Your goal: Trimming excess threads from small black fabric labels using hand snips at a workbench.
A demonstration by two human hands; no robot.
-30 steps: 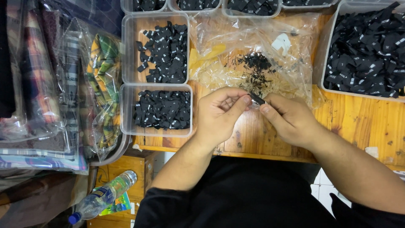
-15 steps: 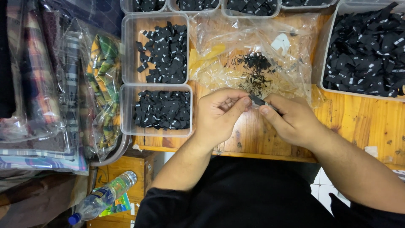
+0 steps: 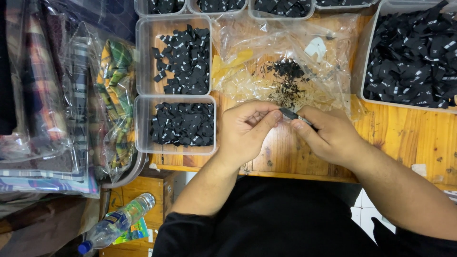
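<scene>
My left hand [image 3: 247, 131] and my right hand [image 3: 328, 135] meet over the wooden table [image 3: 404, 138], fingertips pinching one small black fabric label [image 3: 289, 113] between them. Just beyond the hands lies a clear plastic bag [image 3: 285, 62] with a scatter of tiny black scraps [image 3: 288, 78] on it. To the left stand two clear tubs of black labels, one near [image 3: 178, 124] and one farther [image 3: 183, 59]. A big tub heaped with black labels [image 3: 414, 57] is at the right.
More tubs of black labels line the far edge [image 3: 281, 7]. Folded plaid cloth in plastic bags [image 3: 57, 104] is stacked at the left. A plastic water bottle [image 3: 114, 223] lies on a low wooden box below the table edge.
The hands have stayed in place; the fingers shifted slightly on the label, which now sits a little lower between the fingertips.
</scene>
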